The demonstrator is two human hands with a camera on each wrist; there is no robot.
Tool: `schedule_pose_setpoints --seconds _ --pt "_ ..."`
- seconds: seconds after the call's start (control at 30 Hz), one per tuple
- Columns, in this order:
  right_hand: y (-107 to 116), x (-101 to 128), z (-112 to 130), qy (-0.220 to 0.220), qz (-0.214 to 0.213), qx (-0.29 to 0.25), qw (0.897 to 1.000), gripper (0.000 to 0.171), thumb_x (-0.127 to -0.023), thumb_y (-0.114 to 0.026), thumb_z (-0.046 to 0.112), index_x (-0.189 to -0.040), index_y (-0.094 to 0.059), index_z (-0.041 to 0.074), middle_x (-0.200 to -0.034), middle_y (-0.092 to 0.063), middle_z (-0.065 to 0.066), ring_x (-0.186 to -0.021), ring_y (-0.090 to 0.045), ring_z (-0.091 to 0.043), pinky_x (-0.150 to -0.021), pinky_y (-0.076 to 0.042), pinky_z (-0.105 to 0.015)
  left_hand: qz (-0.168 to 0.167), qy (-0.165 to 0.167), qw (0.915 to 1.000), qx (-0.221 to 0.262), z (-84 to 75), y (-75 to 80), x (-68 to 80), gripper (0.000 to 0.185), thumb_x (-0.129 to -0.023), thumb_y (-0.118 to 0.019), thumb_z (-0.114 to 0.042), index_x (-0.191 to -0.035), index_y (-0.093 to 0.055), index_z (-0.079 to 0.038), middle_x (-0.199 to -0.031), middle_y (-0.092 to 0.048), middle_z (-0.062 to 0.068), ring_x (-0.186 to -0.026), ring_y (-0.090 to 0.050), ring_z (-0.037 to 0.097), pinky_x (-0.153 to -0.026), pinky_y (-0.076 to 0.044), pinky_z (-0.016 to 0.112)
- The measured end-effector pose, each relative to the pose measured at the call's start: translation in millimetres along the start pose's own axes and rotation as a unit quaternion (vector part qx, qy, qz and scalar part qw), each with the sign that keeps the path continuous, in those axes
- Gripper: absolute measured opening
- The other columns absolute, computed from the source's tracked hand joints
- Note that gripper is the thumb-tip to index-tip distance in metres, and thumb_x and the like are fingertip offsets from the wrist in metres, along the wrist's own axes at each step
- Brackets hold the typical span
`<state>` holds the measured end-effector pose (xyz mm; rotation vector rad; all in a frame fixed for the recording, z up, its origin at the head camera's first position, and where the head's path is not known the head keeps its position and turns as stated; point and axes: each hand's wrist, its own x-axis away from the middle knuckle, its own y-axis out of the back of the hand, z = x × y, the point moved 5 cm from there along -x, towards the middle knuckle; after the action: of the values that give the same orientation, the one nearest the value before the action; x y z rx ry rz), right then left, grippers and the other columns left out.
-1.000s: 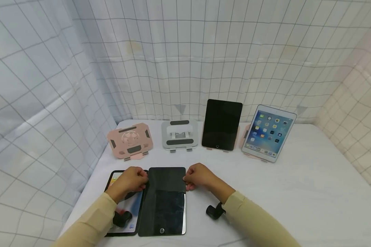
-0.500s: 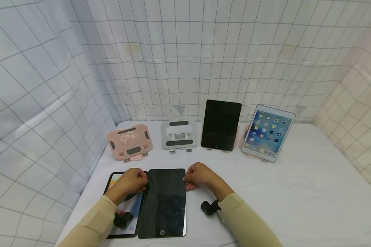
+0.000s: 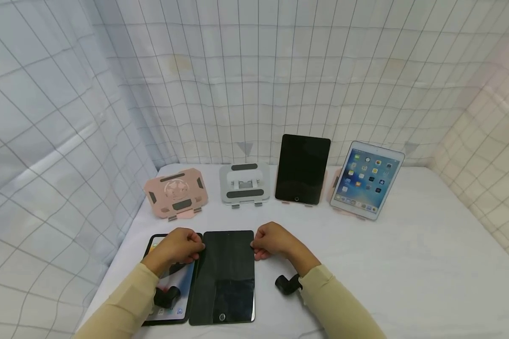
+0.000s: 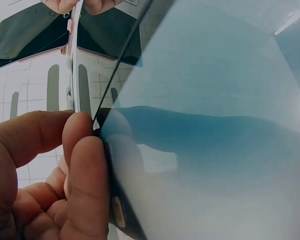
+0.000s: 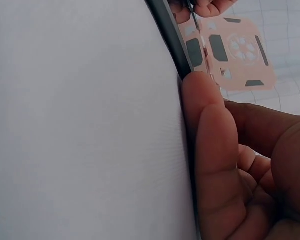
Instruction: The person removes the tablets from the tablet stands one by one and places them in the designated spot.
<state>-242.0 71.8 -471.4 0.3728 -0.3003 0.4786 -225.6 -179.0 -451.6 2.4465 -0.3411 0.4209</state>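
Note:
A dark-screened tablet [image 3: 225, 278] lies flat near the front edge of the white table [image 3: 407, 263]. My left hand [image 3: 179, 248] pinches its upper left edge and my right hand [image 3: 273, 242] pinches its upper right edge. In the left wrist view the fingers [image 4: 85, 175] curl against the tablet [image 4: 210, 150] rim. The right wrist view has the fingers [image 5: 210, 150] pressed along the tablet's [image 5: 170, 45] dark edge. A second tablet [image 3: 170, 287] with a lit screen lies just left, partly under my left arm.
Along the back stand a pink stand [image 3: 175, 192], a grey stand [image 3: 243, 183], a dark tablet [image 3: 302, 169] propped upright and a lit white tablet [image 3: 366, 180] on a pink stand. Gridded cloth walls enclose the table.
Both hands keep their hold on the dark tablet's top corners. The tablet and hands have barely shifted; only the reflection on the screen differs.

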Motion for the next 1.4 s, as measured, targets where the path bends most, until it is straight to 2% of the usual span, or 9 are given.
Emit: schedule_pose_setpoints --seconds 0.3,0.47,0.57,0.63,0.77,0.93,1.07,1.23,1.4 --pt "3.9 -0.4 1.6 0.006 0.006 -0.004 1.0 0.014 -0.093 -0.067 0.003 -0.081 -0.06 -0.001 -0.07 -0.065 -0.011 -0.058 -0.067 -0.015 -0.053 -0.054 -0.024 0.003 0.003 1.0 0.005 -1.0 1.9 -2.8 0.011 -0.095 -0.064 -0.01 -0.092 -0.058 -0.002 -0.077 -0.062 0.01 -0.067 -0.062 0.018 -0.058 -0.054 0.03" --pt "3.4 0.1 -1.9 0.004 0.015 -0.027 1.0 0.012 -0.095 -0.065 0.005 -0.085 -0.062 -0.002 -0.073 -0.066 -0.011 -0.06 -0.068 -0.015 -0.055 -0.055 -0.023 0.045 0.011 0.9988 0.017 -2.1 4.3 -5.0 0.019 -0.098 -0.061 -0.02 -0.095 -0.057 -0.002 -0.083 -0.059 0.01 -0.069 -0.06 0.019 -0.059 -0.053 0.03" --pt "5.5 2.3 -3.4 0.002 0.023 -0.05 0.998 0.011 -0.097 -0.062 0.008 -0.092 -0.063 -0.002 -0.079 -0.066 -0.012 -0.064 -0.068 -0.016 -0.057 -0.055 -0.024 0.075 0.007 0.9967 0.027 -10.6 5.0 -7.7 0.026 -0.1 -0.06 -0.027 -0.098 -0.057 -0.001 -0.086 -0.055 0.009 -0.071 -0.056 0.019 -0.061 -0.053 0.031" --pt "8.8 4.5 -2.6 0.003 0.029 -0.059 0.998 0.013 -0.098 -0.06 0.011 -0.098 -0.063 -0.001 -0.084 -0.066 -0.012 -0.068 -0.069 -0.018 -0.061 -0.056 -0.026 0.087 0.001 0.9959 0.028 -19.9 5.0 -11.3 0.029 -0.1 -0.059 -0.029 -0.099 -0.058 0.0 -0.087 -0.054 0.01 -0.071 -0.054 0.02 -0.062 -0.052 0.033" --pt "22.2 8.5 1.9 0.019 0.024 -0.038 0.999 0.019 -0.1 -0.059 0.017 -0.106 -0.063 -0.001 -0.092 -0.067 -0.012 -0.077 -0.069 -0.021 -0.069 -0.057 -0.03 0.085 -0.025 0.996 0.006 -44.7 4.8 -21.3 0.033 -0.1 -0.06 -0.031 -0.108 -0.06 0.001 -0.101 -0.059 0.015 -0.083 -0.059 0.023 -0.071 -0.055 0.036" --pt "53.8 15.4 8.7 0.053 -0.019 -0.017 0.998 0.028 -0.101 -0.056 0.021 -0.114 -0.06 -0.004 -0.103 -0.067 -0.015 -0.09 -0.069 -0.024 -0.083 -0.056 -0.036 0.091 -0.064 0.9938 0.012 -77.6 -0.2 -38.5 0.032 -0.1 -0.061 -0.03 -0.113 -0.059 -0.001 -0.12 -0.058 0.019 -0.103 -0.062 0.031 -0.087 -0.055 0.041" --pt "82.6 21.8 10.9 0.062 -0.053 -0.04 0.996 0.03 -0.103 -0.054 0.019 -0.119 -0.055 -0.006 -0.111 -0.064 -0.022 -0.096 -0.068 -0.026 -0.088 -0.055 -0.037 0.1 -0.093 0.9899 0.039 -103.2 -6.2 -50.4 0.03 -0.101 -0.059 -0.028 -0.115 -0.057 -0.001 -0.126 -0.056 0.022 -0.112 -0.058 0.038 -0.092 -0.052 0.043" --pt "118.7 30.1 18.1 0.069 -0.103 -0.047 0.991 0.03 -0.104 -0.052 0.017 -0.123 -0.053 -0.006 -0.12 -0.06 -0.028 -0.1 -0.067 -0.027 -0.09 -0.054 -0.038 0.089 -0.115 0.9867 0.071 -134.9 -14.4 -66.3 0.032 -0.101 -0.059 -0.028 -0.118 -0.058 -0.001 -0.13 -0.055 0.021 -0.116 -0.056 0.038 -0.093 -0.052 0.041" --pt "155.9 37.7 26.5 0.078 -0.168 -0.022 0.982 0.029 -0.105 -0.052 0.02 -0.121 -0.054 -0.004 -0.119 -0.059 -0.025 -0.104 -0.064 -0.029 -0.094 -0.053 -0.04 0.064 -0.126 0.9855 0.093 -161.7 -24.0 -85.1 0.028 -0.099 -0.062 -0.022 -0.119 -0.059 -0.003 -0.122 -0.06 0.017 -0.11 -0.058 0.031 -0.093 -0.051 0.038"
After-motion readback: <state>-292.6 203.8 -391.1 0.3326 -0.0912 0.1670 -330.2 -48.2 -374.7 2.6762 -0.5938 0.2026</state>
